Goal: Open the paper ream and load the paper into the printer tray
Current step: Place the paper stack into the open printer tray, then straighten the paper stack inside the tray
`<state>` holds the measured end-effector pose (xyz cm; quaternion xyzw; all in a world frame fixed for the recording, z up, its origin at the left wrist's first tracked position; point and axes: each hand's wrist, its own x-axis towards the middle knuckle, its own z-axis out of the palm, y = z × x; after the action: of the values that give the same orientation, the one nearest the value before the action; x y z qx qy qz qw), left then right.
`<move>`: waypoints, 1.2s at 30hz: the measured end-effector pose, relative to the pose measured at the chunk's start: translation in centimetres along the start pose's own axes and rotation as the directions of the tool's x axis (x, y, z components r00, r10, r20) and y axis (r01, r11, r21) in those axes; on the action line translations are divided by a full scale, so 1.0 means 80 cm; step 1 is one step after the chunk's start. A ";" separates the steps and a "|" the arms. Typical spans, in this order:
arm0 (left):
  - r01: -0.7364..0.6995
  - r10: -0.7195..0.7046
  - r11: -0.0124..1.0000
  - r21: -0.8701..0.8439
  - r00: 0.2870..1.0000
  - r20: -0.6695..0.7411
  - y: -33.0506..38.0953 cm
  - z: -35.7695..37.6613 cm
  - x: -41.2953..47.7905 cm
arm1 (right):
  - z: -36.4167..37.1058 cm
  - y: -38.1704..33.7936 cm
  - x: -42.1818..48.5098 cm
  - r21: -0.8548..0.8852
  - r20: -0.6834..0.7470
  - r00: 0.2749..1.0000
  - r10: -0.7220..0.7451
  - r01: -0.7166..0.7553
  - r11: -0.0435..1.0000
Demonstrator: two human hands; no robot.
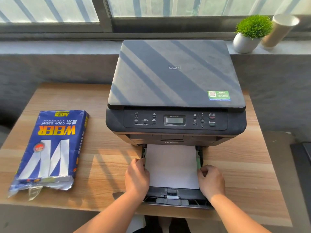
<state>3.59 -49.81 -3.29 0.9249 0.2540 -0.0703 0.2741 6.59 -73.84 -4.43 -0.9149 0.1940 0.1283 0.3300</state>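
A dark grey printer (175, 84) stands on a wooden table. Its black paper tray (175, 198) is pulled out toward me, and a white paper stack (171, 167) lies flat in it. My left hand (137, 176) rests on the stack's left edge with fingers curled at the tray side. My right hand (212, 179) presses against the stack's right edge beside a green side guide (199, 163). Whether either hand grips the paper is unclear. The blue paper ream (50, 148) lies at the left, its near end torn open.
The wooden table (104, 174) ends close to my body. On the window sill at the back right stand a small potted plant (250, 33) and a paper cup (280, 30). A dark object (303, 162) sits at the right edge.
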 end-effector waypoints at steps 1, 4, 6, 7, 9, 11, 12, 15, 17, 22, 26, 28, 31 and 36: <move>-0.005 0.005 1.000 0.002 1.000 0.000 -0.001 0.000 0.001 | 0.000 0.000 0.000 -0.002 0.002 1.000 -0.011 0.011 1.000; -0.006 0.007 1.000 -0.010 1.000 0.007 -0.004 -0.001 0.000 | -0.002 0.001 -0.002 -0.012 -0.001 0.999 -0.044 0.044 0.999; -0.023 0.023 1.000 -0.009 1.000 0.017 -0.002 -0.001 0.000 | -0.001 0.003 0.002 -0.007 0.005 0.999 -0.048 0.048 0.999; -0.031 0.031 0.999 -0.014 0.999 0.027 -0.001 -0.004 -0.002 | -0.003 0.002 0.001 -0.008 0.024 0.998 -0.054 0.054 0.999; -0.093 0.093 0.996 -0.003 0.995 0.031 -0.001 -0.017 -0.014 | -0.012 0.002 -0.009 -0.077 0.023 0.991 -0.135 0.137 0.988; -0.358 0.361 0.930 0.084 0.933 -0.018 -0.007 -0.033 -0.039 | -0.026 0.006 -0.034 -0.232 -0.029 0.906 -0.422 0.405 0.884; -0.522 0.527 0.846 0.113 0.849 -0.024 -0.013 -0.041 -0.058 | -0.034 0.007 -0.058 -0.261 -0.019 0.804 -0.594 0.570 0.779; -0.776 0.778 0.625 0.086 0.628 0.023 -0.039 -0.037 -0.124 | -0.040 0.023 -0.122 -0.196 0.102 0.492 -0.865 0.862 0.467; -0.821 0.818 0.564 0.092 0.570 0.074 -0.056 -0.022 -0.152 | -0.033 0.037 -0.137 -0.194 0.152 0.419 -0.895 0.901 0.389; -0.805 0.798 0.583 0.110 0.593 0.109 -0.062 -0.004 -0.156 | -0.029 0.039 -0.138 -0.254 0.160 0.411 -0.897 0.896 0.365; -0.800 0.788 0.587 0.124 0.600 0.137 -0.067 0.001 -0.147 | -0.021 0.044 -0.141 -0.277 0.182 0.472 -0.863 0.866 0.416; -0.797 0.781 0.596 0.098 0.604 0.161 -0.068 -0.001 -0.147 | -0.015 0.048 -0.143 -0.280 0.213 0.517 -0.829 0.845 0.455; -0.801 0.783 0.593 0.083 0.598 0.170 -0.068 -0.003 -0.148 | -0.011 0.047 -0.144 -0.298 0.249 0.551 -0.797 0.826 0.478; -0.780 0.758 0.617 0.104 0.625 0.186 -0.066 0.002 -0.145 | -0.009 0.045 -0.134 -0.315 0.272 0.558 -0.784 0.821 0.476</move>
<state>-9.11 -51.12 -2.79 0.9582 -0.1917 -0.0250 0.2107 -4.45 -73.96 -1.96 -0.9384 -0.3032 0.0370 0.1617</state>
